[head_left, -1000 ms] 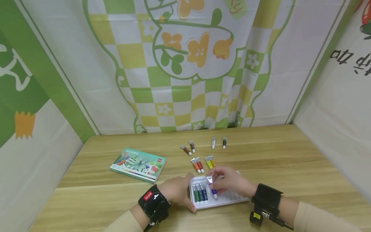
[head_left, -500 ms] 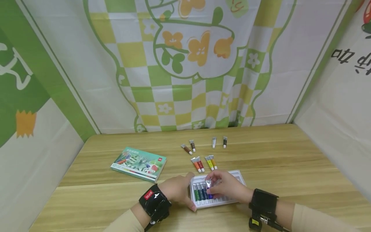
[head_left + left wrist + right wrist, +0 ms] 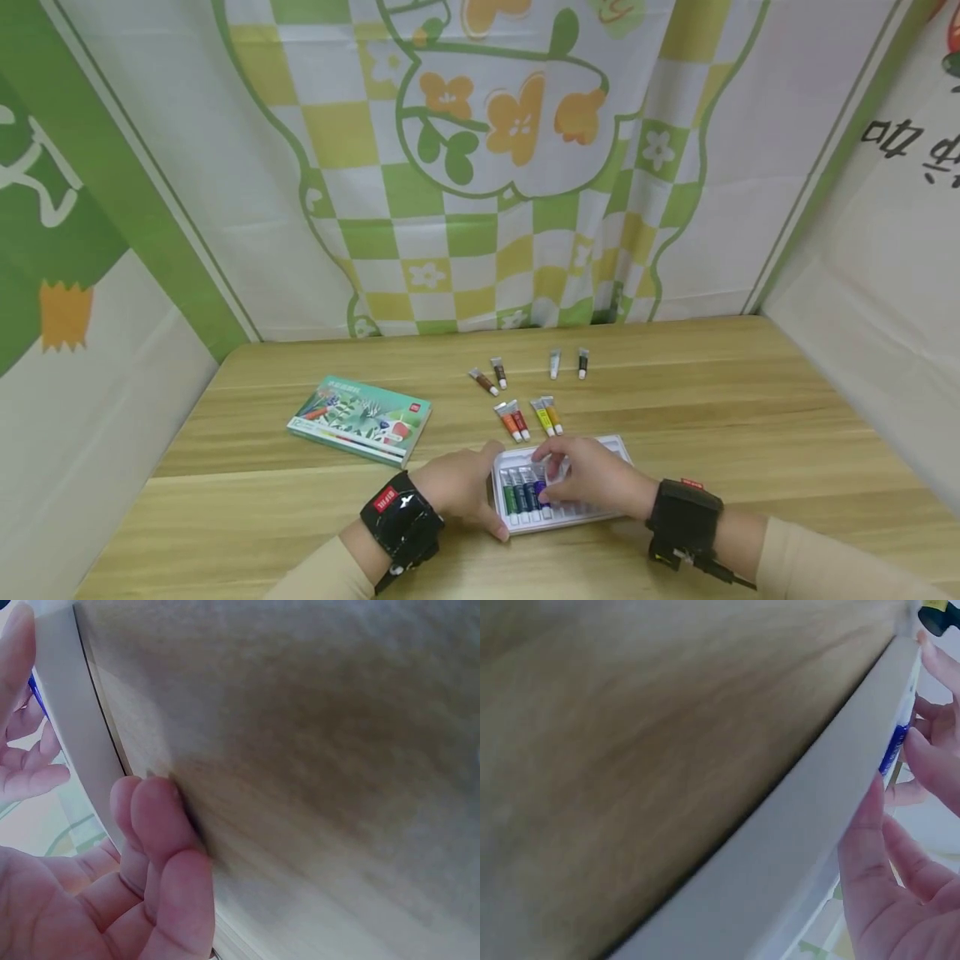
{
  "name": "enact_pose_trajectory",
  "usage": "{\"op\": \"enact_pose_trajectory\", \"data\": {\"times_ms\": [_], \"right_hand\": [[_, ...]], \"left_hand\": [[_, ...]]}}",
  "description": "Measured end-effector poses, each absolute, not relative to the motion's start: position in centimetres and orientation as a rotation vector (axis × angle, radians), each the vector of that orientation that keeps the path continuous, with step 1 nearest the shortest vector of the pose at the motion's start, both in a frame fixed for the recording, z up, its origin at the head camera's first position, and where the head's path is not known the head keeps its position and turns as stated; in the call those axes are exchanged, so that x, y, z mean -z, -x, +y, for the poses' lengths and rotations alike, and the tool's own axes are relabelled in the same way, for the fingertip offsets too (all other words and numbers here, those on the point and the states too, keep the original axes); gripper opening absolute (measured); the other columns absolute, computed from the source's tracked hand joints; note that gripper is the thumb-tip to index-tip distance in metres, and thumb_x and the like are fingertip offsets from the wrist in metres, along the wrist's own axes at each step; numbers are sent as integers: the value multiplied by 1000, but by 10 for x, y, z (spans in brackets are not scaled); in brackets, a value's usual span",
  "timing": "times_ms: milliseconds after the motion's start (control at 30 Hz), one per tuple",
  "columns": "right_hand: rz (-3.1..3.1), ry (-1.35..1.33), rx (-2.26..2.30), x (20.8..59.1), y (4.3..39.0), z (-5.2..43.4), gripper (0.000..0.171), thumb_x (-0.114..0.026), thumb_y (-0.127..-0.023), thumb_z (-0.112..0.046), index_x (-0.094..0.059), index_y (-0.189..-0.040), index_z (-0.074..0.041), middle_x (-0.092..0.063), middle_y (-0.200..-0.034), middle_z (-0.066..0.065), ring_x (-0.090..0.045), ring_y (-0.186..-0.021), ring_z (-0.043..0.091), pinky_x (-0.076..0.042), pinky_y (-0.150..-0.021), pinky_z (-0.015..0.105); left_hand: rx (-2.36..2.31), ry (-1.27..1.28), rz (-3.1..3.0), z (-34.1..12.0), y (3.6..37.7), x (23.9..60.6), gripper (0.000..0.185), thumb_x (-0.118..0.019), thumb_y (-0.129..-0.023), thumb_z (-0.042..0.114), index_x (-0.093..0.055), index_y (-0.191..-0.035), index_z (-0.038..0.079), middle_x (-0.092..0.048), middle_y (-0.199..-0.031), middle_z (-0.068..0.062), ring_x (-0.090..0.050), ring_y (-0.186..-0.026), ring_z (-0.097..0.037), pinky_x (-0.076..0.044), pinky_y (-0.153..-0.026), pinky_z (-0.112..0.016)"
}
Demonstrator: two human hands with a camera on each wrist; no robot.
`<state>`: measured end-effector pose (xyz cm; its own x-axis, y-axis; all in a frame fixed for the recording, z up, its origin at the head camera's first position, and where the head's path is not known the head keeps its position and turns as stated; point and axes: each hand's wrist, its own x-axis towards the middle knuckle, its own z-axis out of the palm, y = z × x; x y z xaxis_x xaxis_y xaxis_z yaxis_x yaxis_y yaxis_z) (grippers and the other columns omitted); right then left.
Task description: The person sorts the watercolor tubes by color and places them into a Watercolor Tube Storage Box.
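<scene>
In the head view, a white plastic tray (image 3: 566,522) lies near the table's front. My left hand (image 3: 459,487) grips its left end, thumb at the front corner and fingers at the back. Several green and blue paint tubes (image 3: 521,493) sit side by side in the left slots. Beside them is a purple paint tube (image 3: 542,487), pinched by my right hand (image 3: 600,477), which covers part of the tray. The right wrist view shows the thumb against this blue-violet tube (image 3: 894,748). The tray's side wall (image 3: 75,712) crosses the left wrist view near my left fingers.
Orange and red paint tubes (image 3: 513,422) and two yellow ones (image 3: 547,416) lie just behind the tray. Farther back are brown tubes (image 3: 483,382), a white tube (image 3: 555,364) and a black tube (image 3: 582,364). A green illustrated box (image 3: 360,419) lies at left.
My right hand has lowered the purple tube from above the tray into the slot beside the blue ones. My left hand has stayed on the tray's left end.
</scene>
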<state>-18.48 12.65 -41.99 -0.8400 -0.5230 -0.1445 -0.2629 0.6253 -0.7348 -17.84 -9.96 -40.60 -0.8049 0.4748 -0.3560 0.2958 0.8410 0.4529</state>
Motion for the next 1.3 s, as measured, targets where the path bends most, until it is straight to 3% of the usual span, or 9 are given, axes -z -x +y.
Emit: {"op": "enact_pose_trajectory", "data": {"times_ms": [167,367,667,1033,1300], "right_hand": [[2552,763,969,418,184,129,30,-87,-80,-12,-75,-107,-7,-66,-95,-3,-57,-81,12,-48,-67,27],[2551,848,899,415,183,129,24,-87,-80,-12,-79,-103,-9,-70,-105,1,-60,-79,8,-52,-69,26],[2663,925,683,408,182,120,25,-91,-74,-13,-80,-96,-8,-70,-95,-3,-65,-87,14,-55,-76,30],[2613,992,609,405,188,123,20,-86,-82,-17,-80,-101,-12,-71,-99,-4,-67,-92,13,-55,-79,32],[2531,942,773,399,203,126,13,-80,-87,-9,-79,-100,-11,-73,-99,-2,-65,-82,9,-54,-70,27]], "left_hand": [[-530,-585,2565,-100,178,406,104,-97,-63,43,-45,-145,4,-67,-122,-23,-67,-104,-31,-54,-91,-44],[-542,-594,2567,-102,178,407,105,-98,-63,41,-45,-145,3,-67,-121,-24,-67,-103,-32,-54,-91,-45],[-553,-584,2571,-100,178,406,106,-98,-63,42,-44,-146,3,-67,-122,-23,-67,-103,-30,-54,-91,-44],[-556,-586,2574,-102,179,410,103,-98,-62,42,-46,-144,5,-68,-120,-22,-67,-101,-29,-54,-89,-43],[-530,-575,2573,-102,178,408,105,-97,-63,43,-45,-146,6,-66,-124,-23,-67,-106,-32,-53,-92,-44]]}}
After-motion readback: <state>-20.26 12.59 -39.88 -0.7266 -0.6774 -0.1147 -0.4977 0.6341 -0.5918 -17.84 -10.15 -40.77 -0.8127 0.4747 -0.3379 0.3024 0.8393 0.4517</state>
